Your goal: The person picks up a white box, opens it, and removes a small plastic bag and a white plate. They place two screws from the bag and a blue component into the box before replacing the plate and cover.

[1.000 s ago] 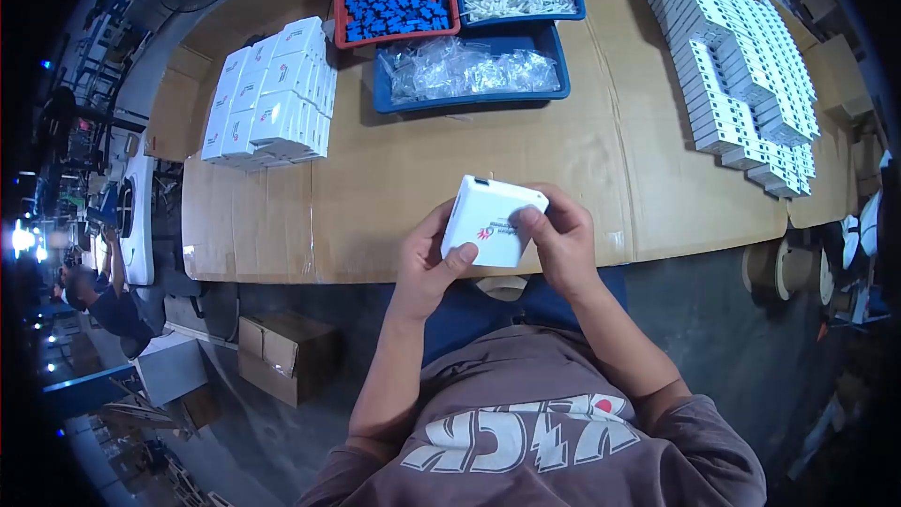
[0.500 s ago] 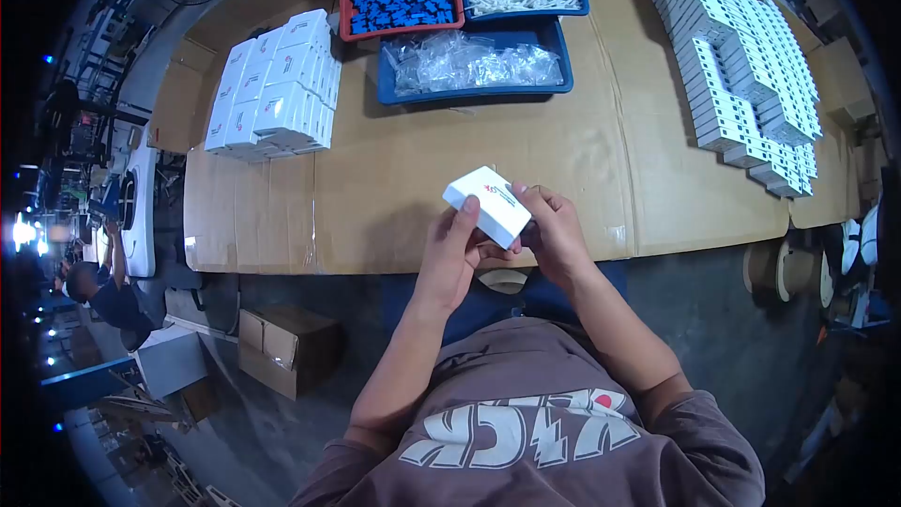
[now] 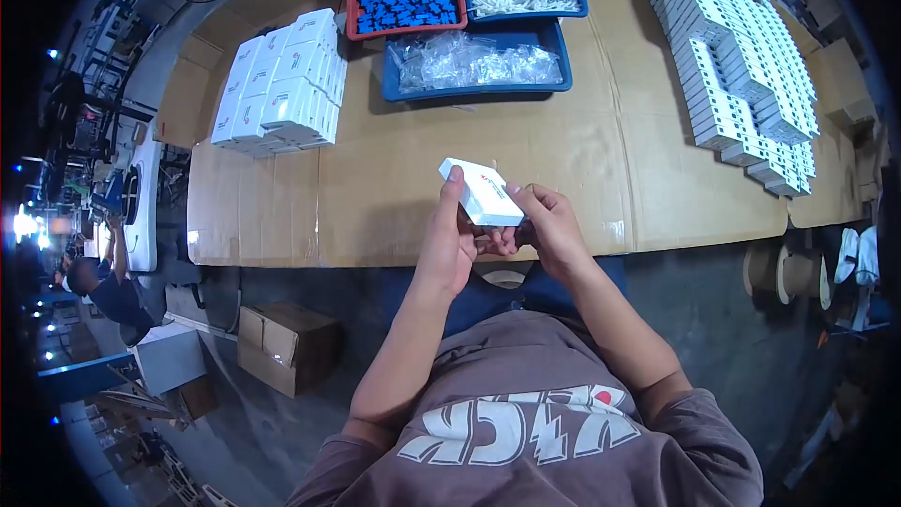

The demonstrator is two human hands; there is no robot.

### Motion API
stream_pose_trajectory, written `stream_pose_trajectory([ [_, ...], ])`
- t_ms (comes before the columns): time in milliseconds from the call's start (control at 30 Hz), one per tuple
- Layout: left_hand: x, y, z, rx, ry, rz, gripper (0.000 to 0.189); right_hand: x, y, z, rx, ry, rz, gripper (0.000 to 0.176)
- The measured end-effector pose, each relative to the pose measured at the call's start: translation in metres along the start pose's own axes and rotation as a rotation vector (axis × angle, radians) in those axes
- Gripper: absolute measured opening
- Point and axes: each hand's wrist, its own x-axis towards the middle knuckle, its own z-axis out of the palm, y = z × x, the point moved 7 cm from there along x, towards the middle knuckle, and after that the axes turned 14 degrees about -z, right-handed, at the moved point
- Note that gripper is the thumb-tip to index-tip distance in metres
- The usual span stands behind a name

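A small white box point(image 3: 484, 192) with a red-and-dark printed logo is held tilted above the table's near edge. My left hand point(image 3: 449, 235) grips its left side, thumb on the top face and fingers underneath. On the right, my right hand point(image 3: 552, 227) pinches the box's corner with the thumb along its edge. The fingers below the box are partly hidden. Beyond the hands stand a blue tray point(image 3: 474, 94) of clear plastic bags, a red tray point(image 3: 409, 30) of blue plastic pieces and another blue tray point(image 3: 526, 12) of small white parts.
Stacked white boxes point(image 3: 282, 84) stand at the left of the cardboard-covered table point(image 3: 404, 178). A larger stack of white boxes point(image 3: 737, 75) with dark markings fills the right side. On the floor at left is a cardboard box point(image 3: 282, 347); farther off is a person point(image 3: 108, 291).
Both hands have tipped the white box, so its near side now faces me more. It has shifted slightly left and away. The grip stays on both sides.
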Motion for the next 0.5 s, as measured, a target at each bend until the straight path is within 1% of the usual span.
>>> stream_pose_trajectory([
  [33,-0.001,0.001,0.000,0.005,-0.001,-0.001,0.073,-0.001,0.000,0.000,-0.008,-0.011,0.004,0.036],
  [100,-0.003,0.001,-0.003,0.002,-0.023,0.006,0.068,-0.002,0.001,-0.002,-0.024,-0.032,0.011,0.035],
  [133,-0.003,0.001,-0.003,0.001,-0.035,0.011,0.067,-0.001,0.002,-0.003,-0.050,-0.038,-0.025,0.033],
  [200,-0.009,0.011,0.002,0.196,0.070,0.208,0.063,0.003,0.003,-0.005,-0.102,-0.048,-0.097,0.030],
  [233,-0.013,0.016,0.006,0.294,0.121,0.307,0.065,0.000,-0.005,-0.004,-0.152,-0.065,-0.135,0.026],
  [333,-0.030,0.027,0.019,0.701,0.152,0.607,0.081,-0.001,-0.023,-0.003,-0.240,-0.071,-0.302,0.030],
  [367,-0.034,0.029,0.025,0.757,0.176,0.652,0.091,-0.004,-0.024,-0.005,-0.182,-0.094,-0.209,0.037],
  [467,-0.054,0.033,0.043,1.251,0.445,0.942,0.092,-0.014,-0.035,-0.004,0.023,-0.111,-0.067,0.043],
  [500,-0.051,0.029,0.041,1.225,0.429,0.898,0.096,-0.016,-0.038,-0.006,0.043,-0.146,-0.124,0.044],
])
